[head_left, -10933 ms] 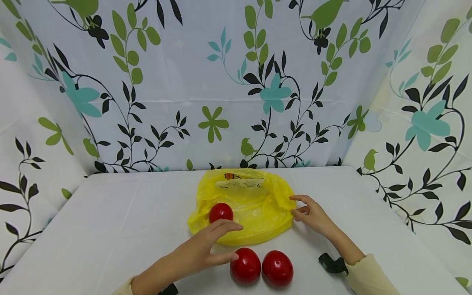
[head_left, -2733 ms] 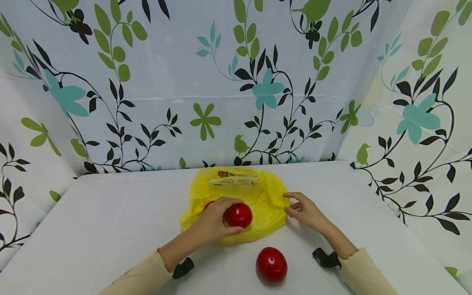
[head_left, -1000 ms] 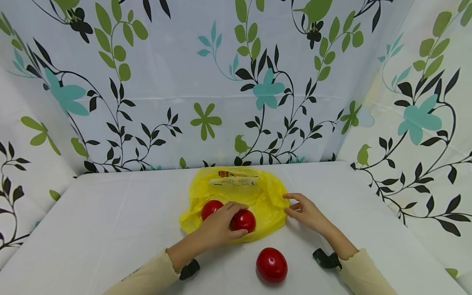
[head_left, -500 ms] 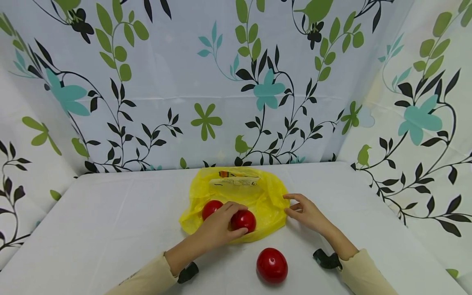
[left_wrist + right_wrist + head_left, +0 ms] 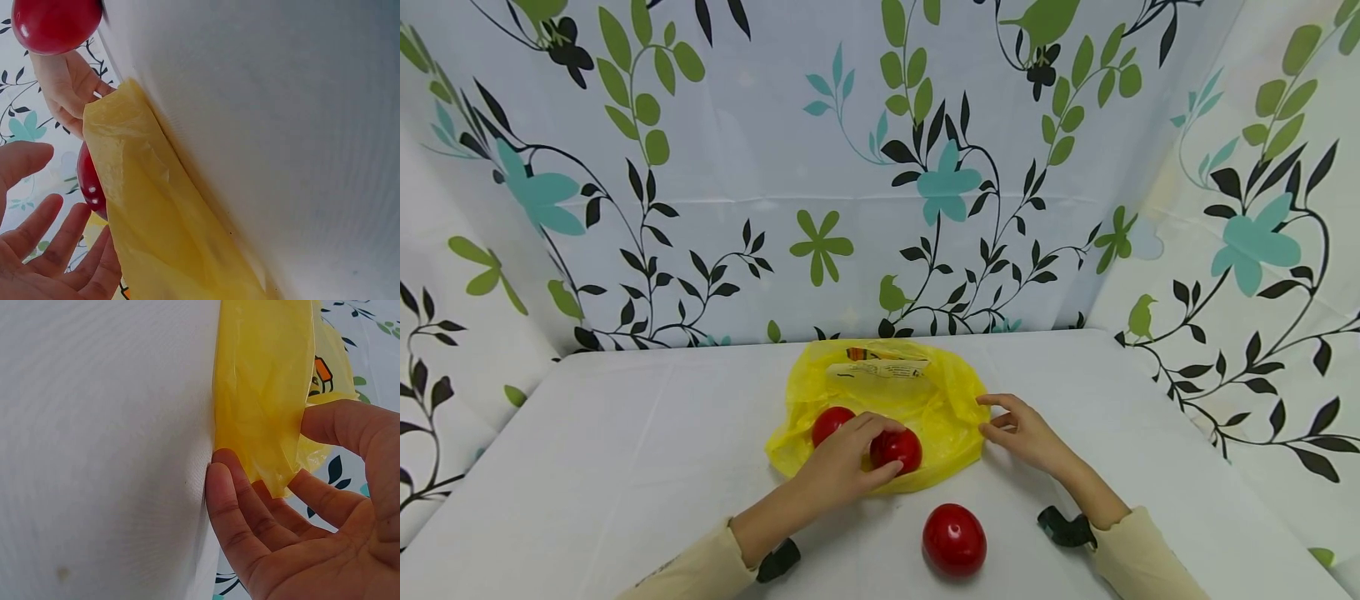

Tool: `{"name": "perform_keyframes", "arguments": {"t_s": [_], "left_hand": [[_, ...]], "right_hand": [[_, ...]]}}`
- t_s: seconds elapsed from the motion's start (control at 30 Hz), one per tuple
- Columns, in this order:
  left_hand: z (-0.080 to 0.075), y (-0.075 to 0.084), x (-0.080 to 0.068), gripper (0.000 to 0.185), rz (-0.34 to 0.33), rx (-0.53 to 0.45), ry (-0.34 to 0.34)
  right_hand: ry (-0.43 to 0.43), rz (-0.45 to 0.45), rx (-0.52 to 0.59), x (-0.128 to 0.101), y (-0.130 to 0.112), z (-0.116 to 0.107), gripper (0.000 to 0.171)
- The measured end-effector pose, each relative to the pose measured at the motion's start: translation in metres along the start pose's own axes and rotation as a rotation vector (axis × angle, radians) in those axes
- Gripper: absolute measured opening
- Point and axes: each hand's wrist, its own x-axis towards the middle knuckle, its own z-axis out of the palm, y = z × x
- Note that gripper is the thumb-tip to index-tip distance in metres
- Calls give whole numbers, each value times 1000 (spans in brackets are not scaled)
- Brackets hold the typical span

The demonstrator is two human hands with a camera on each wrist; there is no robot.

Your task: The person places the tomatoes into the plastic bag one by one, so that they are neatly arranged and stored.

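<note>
A yellow plastic bag (image 5: 947, 450) lies with its mouth toward me. In it sit two glossy red rounded objects, kind unclear: one (image 5: 831, 423) at the left, partly behind my left hand, the other (image 5: 898, 451) nearer the middle. My left hand (image 5: 838, 467) is at the middle one, thumb and fingers spread about its left side; in the left wrist view the fingers (image 5: 59, 234) look loose and apart from it. My right hand (image 5: 1026, 433) holds the bag's right edge, the yellow film between thumb and fingers in the right wrist view. A third red object (image 5: 954, 540) stands on the table before the bag.
The white-covered table (image 5: 647, 450) runs back to a patterned curtain (image 5: 752, 167), with more curtain on both sides. Black wrist cameras (image 5: 1066, 527) hang at both sleeves.
Earlier two red objects stood before the bag; my left hand has carried one of them into it. Over the last second that hand has eased back slightly. My right hand has stayed at the bag's edge.
</note>
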Motion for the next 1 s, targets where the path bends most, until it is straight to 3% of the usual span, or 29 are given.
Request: {"name": "perform_keyframes", "arguments": {"t_s": [0.3,0.43,0.63,0.9,1.0], "left_hand": [[0,8,-3,33,54,-52,19],[1,13,-3,41,65,-90,20],[3,19,-4,51,76,-166,-28],[9,25,-6,45,152,-204,-89],[13,28,-8,39,146,-224,-117]], "right_hand": [[2,6,-7,0,-1,0,45],[-1,-1,-8,1,-2,0,45],[2,16,-27,2,0,0,45],[9,18,-27,2,3,0,45],[8,24,-25,1,4,0,45]]}}
